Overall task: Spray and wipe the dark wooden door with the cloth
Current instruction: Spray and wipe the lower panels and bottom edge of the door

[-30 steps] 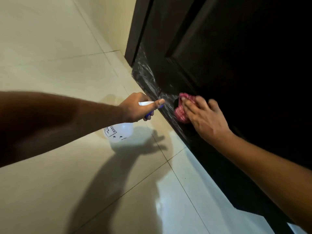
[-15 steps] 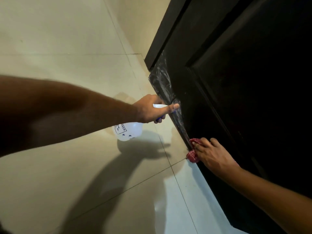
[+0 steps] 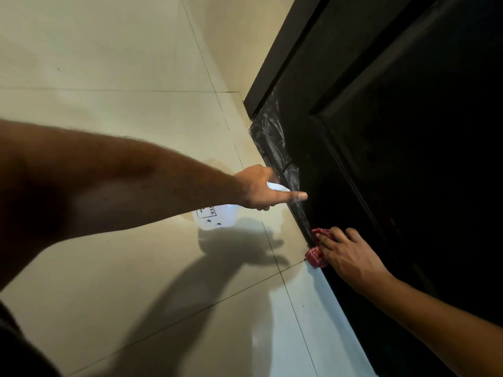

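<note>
The dark wooden door (image 3: 394, 159) fills the right side, with wet streaks along its bottom rail near the floor. My left hand (image 3: 261, 190) grips a white spray bottle (image 3: 215, 217) by its head, thumb stretched out toward the door. My right hand (image 3: 345, 254) presses a red checked cloth (image 3: 315, 257) against the door's bottom edge with fingers laid flat. Most of the cloth is hidden under that hand.
Glossy beige floor tiles (image 3: 136, 268) spread left and below, carrying the shadow of my left arm and bottle. A cream wall (image 3: 239, 36) meets the dark door frame (image 3: 280, 55) at the top.
My right hand slid the cloth from higher on the bottom rail down to the door's bottom edge. The left hand with the bottle stayed pointed at the door.
</note>
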